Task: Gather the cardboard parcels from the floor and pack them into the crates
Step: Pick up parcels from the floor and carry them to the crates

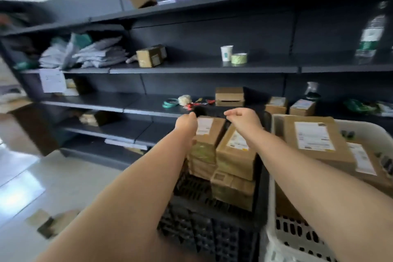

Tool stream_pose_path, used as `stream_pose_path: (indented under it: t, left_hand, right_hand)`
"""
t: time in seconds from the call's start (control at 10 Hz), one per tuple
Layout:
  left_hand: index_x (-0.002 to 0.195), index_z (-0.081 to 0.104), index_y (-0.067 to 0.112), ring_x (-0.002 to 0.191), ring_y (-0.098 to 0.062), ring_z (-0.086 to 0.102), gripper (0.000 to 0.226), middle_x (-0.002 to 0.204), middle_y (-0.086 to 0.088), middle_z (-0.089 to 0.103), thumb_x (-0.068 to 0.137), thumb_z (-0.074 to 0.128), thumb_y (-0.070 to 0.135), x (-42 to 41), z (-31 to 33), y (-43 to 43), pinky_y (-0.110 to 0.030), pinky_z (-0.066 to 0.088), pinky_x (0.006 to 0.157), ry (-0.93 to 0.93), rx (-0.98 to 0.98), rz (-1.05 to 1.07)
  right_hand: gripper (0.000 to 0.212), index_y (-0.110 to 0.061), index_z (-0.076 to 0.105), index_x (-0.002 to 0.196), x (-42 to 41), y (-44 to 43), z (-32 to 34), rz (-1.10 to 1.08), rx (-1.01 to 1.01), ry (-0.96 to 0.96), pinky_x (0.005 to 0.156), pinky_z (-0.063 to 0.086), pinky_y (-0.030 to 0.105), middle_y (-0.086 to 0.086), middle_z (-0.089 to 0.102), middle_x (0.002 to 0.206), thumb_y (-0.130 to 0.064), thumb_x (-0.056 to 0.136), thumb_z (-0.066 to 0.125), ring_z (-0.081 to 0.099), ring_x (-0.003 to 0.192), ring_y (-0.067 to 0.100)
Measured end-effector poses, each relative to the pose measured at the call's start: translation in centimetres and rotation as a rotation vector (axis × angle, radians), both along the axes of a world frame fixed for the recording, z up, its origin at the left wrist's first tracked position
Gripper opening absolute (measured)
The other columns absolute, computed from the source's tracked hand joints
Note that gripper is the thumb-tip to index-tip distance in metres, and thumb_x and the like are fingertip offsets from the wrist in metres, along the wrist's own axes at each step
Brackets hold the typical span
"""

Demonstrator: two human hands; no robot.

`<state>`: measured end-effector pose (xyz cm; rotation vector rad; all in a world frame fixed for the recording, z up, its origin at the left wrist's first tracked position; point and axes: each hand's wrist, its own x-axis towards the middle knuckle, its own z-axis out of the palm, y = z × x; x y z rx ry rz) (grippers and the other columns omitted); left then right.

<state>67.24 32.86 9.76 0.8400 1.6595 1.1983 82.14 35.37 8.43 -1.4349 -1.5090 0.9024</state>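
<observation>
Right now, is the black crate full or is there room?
Partly full: cardboard parcels are stacked at the far end of the black crate; its near floor lies bare.

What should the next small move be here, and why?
Probably draw both arms back and turn toward the loose parcels on the floor at lower left. The right hand hangs empty over the stacked parcels in the black crate; the left hand seems empty too, though its fingers are hidden. Bare crate floor shows in front of the stack.

Matt brown cardboard parcels [236,155] fill a black perforated plastic crate [202,234] at lower centre; the pale floor [25,187] at lower left looks glossy.
</observation>
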Motion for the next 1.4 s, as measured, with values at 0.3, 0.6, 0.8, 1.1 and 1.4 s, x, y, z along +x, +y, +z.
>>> stream_pose_path:
  t: [0.3,0.6,0.8,1.1,1.4]
  left_hand:
    - [0.139,0.047,0.005,0.097,-0.025,0.049,0.044,0.141,-0.018,0.052,0.102,0.038,0.028,-20.9,-1.4,-12.3,-0.047,0.048,0.093,0.019,-0.012,0.333]
    - [0.112,0.054,0.014,0.102,-0.023,0.054,0.031,0.113,-0.007,0.057,0.103,0.041,0.040,-40.1,-5.2,-24.2,-0.040,0.047,0.085,0.033,-0.169,0.515]
    - [0.096,0.056,0.010,0.103,-0.026,0.057,0.034,0.110,-0.009,0.060,0.103,0.041,0.040,-49.1,-8.2,-29.4,-0.044,0.050,0.096,-0.011,-0.262,0.610]
    - [0.116,0.044,0.009,0.105,-0.027,0.054,0.028,0.118,-0.013,0.055,0.105,0.037,0.034,-57.1,-11.8,-29.4,-0.040,0.048,0.080,-0.056,-0.286,0.702]
    - [0.102,0.047,0.010,0.087,-0.022,0.054,0.024,0.106,-0.009,0.053,0.106,0.036,0.031,-65.8,-12.1,-23.4,-0.036,0.047,0.072,-0.080,-0.320,0.805]
  right_hand:
    - [0.025,-0.031,0.069,0.079,-21.2,-6.8,-2.2,0.394,-0.028,-0.185,0.075,0.050,0.023,-0.006,0.069,0.094,-0.012,0.089,0.056,0.065,0.093,0.017]
    - [0.023,-0.026,0.070,0.094,-41.9,-16.2,-6.2,0.655,-0.037,-0.330,0.077,0.044,0.026,-0.003,0.066,0.106,-0.013,0.094,0.051,0.059,0.102,0.019]
    - [0.021,-0.031,0.067,0.088,-50.5,-19.6,-9.5,0.722,-0.082,-0.433,0.076,0.050,0.026,-0.001,0.068,0.109,-0.016,0.093,0.052,0.060,0.101,0.019]
    - [0.022,-0.028,0.066,0.091,-59.4,-17.6,-12.4,0.751,-0.120,-0.525,0.071,0.042,0.023,0.001,0.067,0.112,-0.012,0.094,0.051,0.055,0.091,0.016]
    - [0.028,-0.021,0.068,0.113,-67.9,-11.3,-13.9,0.811,-0.177,-0.564,0.072,0.043,0.025,0.004,0.064,0.120,-0.013,0.098,0.047,0.057,0.103,0.021]
